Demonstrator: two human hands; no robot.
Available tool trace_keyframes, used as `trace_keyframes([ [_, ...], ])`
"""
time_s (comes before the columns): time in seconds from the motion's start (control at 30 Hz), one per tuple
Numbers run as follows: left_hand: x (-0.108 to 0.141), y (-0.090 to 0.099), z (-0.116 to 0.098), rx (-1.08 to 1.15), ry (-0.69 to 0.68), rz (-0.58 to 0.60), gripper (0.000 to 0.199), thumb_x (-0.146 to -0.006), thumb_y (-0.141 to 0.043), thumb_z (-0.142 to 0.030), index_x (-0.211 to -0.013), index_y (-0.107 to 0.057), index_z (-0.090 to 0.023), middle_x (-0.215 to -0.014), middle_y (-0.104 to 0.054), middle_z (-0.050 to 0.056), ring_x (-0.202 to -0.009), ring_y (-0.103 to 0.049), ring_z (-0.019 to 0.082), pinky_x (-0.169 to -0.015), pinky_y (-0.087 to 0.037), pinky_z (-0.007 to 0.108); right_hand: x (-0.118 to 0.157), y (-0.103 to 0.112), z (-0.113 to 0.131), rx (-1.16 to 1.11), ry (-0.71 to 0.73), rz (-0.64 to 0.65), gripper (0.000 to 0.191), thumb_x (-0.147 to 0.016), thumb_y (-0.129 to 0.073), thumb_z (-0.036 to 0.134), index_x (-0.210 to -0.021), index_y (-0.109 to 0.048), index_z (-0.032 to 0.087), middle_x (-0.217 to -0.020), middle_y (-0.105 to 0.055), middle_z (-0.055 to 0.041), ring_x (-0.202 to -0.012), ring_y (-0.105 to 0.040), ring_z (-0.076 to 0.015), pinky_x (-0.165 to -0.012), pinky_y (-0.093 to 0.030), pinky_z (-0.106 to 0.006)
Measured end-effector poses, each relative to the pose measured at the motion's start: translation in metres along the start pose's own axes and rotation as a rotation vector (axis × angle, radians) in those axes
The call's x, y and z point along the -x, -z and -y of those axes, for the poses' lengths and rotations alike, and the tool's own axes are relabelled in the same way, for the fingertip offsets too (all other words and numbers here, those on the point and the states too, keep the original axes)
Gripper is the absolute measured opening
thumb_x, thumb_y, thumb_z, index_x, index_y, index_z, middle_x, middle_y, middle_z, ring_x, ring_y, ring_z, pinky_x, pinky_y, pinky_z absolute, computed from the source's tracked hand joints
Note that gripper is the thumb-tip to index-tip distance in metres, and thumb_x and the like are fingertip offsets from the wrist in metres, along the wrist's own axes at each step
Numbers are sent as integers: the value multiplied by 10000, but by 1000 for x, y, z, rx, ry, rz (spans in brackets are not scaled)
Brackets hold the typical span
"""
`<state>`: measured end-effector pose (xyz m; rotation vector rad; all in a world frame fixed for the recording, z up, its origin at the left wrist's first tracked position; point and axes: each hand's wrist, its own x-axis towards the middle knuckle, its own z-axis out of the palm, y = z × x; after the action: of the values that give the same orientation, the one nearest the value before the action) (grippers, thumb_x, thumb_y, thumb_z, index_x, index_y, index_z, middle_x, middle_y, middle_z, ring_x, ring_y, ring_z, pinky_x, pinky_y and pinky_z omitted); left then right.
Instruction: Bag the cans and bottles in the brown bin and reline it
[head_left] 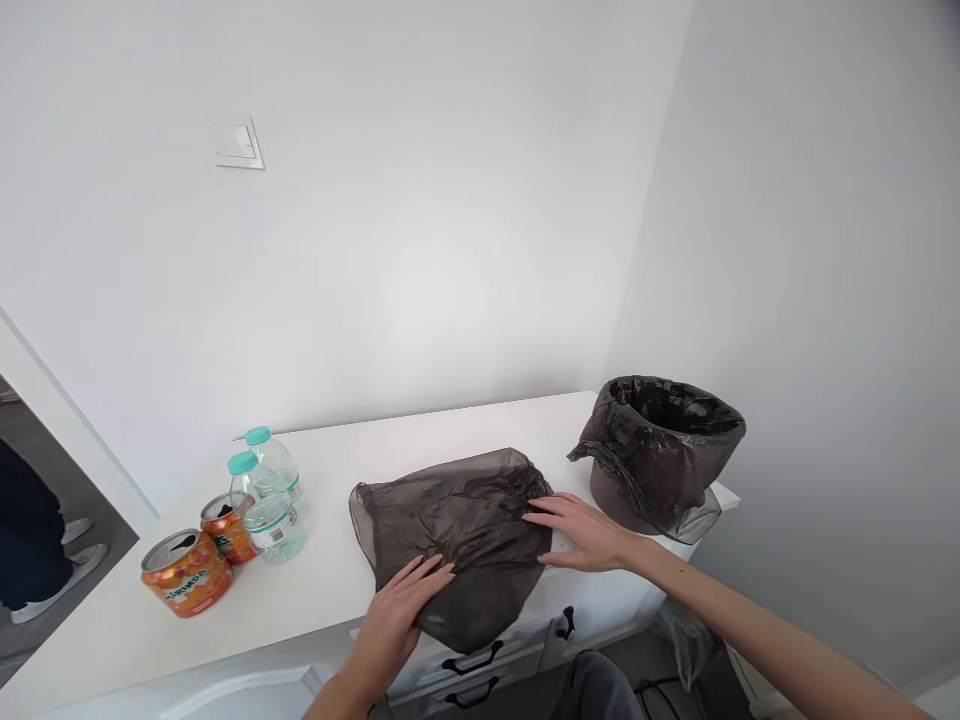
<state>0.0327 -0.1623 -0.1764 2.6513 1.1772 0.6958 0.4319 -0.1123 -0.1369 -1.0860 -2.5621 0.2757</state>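
Observation:
A thin, dark, see-through plastic bag [465, 520] is spread on the white cabinet top, its lower part hanging past the front edge. My left hand [394, 615] rests on the bag's lower left part, fingers stretched out over the film. On the bag's right side lies my right hand [581, 535], its fingers extended and slightly spread, thumb apart. Neither hand is wrapped round the plastic. To the right of my right hand stands a bin [622, 500] lined with a similar dark bag [667, 465], whose edge folds over the rim.
At the left of the white cabinet top [330, 590] stand two orange soda cans [191, 580] and two clear bottles [274, 515] with teal caps. Drawers with black handles [474, 662] are below. Walls border the back and right. Another person's legs [34, 530] show at far left.

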Motion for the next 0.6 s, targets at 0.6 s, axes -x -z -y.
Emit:
trace_keyframes([
  [0.6, 4, 135, 25, -55, 771, -121, 652, -802, -423, -143, -1454, -412, -137, -1071, -739, 141, -976, -732, 298, -843, -552, 386, -58, -29, 73, -197, 41, -116, 373, -916, -707, 525, -1160, -677, 244, -1151, -696, -93, -1128, -584, -292, -956, -485, -452],
])
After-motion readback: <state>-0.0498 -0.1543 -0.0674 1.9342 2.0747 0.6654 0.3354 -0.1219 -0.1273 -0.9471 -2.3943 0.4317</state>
